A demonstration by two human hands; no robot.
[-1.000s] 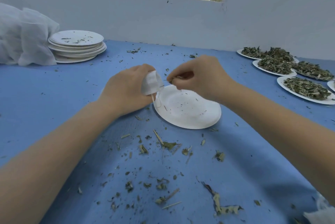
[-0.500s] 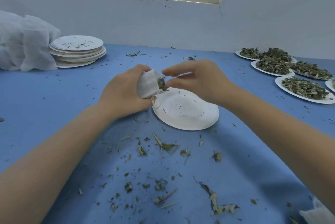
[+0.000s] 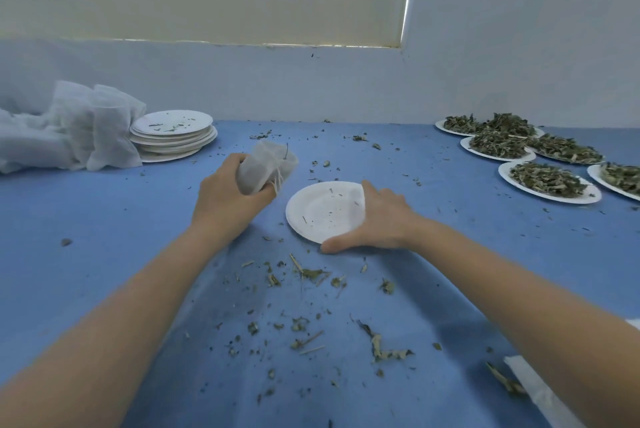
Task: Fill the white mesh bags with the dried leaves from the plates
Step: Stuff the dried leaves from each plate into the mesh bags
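My left hand [image 3: 227, 204] grips a small white mesh bag [image 3: 266, 164] with dried leaves inside, its mouth facing up and to the right, held just left of a white paper plate [image 3: 320, 211]. That plate lies on the blue table and carries only a few leaf crumbs. My right hand [image 3: 379, 219] rests on the plate's right edge, thumb along its near rim and fingers over its far side. Several plates heaped with dried leaves [image 3: 547, 180] stand at the far right.
A stack of used white plates [image 3: 173, 133] sits at the far left beside a heap of white mesh bags [image 3: 69, 126]. Leaf scraps [image 3: 311, 275] litter the blue cloth near me. White material [image 3: 540, 389] lies at the lower right corner. A wall bounds the table's far side.
My left hand lifted the bag away to the left and tipped its mouth up. My right hand left the bag's mouth and dropped onto the plate's right edge.
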